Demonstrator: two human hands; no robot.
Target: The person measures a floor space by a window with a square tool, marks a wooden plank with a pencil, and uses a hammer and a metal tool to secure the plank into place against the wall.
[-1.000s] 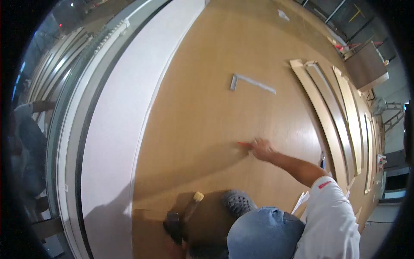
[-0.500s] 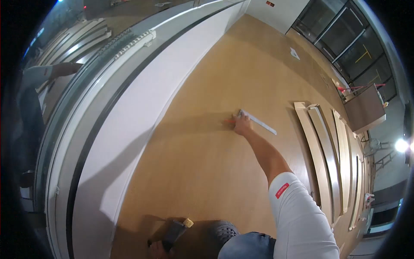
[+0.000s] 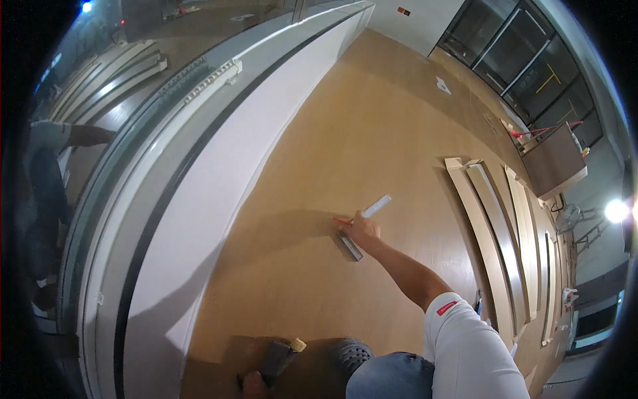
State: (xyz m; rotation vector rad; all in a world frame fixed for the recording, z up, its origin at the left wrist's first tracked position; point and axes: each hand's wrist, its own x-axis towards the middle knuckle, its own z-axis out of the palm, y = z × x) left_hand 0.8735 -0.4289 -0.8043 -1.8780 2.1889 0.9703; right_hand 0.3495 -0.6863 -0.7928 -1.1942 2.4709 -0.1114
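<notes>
My right hand [image 3: 363, 230] reaches out over the wood-coloured board floor [image 3: 292, 266], its fingers closed around a metal try square [image 3: 379, 205]. One arm of the square points up and right, the other down toward me. A thin red pencil [image 3: 341, 221] sticks out to the left from the same fingers. At the lower edge, part of my left hand [image 3: 253, 384] shows beside a dark grey blocky object [image 3: 276, 359] with a yellowish end. Shade and the picture's edge hide its fingers, so its grip on that object is unclear.
Long strips of trim or board [image 3: 488, 233] lie on the right, near a brown box [image 3: 555, 163]. A pale strip [image 3: 199, 193] and window frame [image 3: 159, 126] run along the left. My grey clog [image 3: 354, 354] is at the bottom. A lamp [image 3: 617, 211] shines on the right.
My right hand has come nearer and slightly left with the try square and pencil. The square has turned; its long arm now points up-right instead of down-right. My left hand stays low by the dark object.
</notes>
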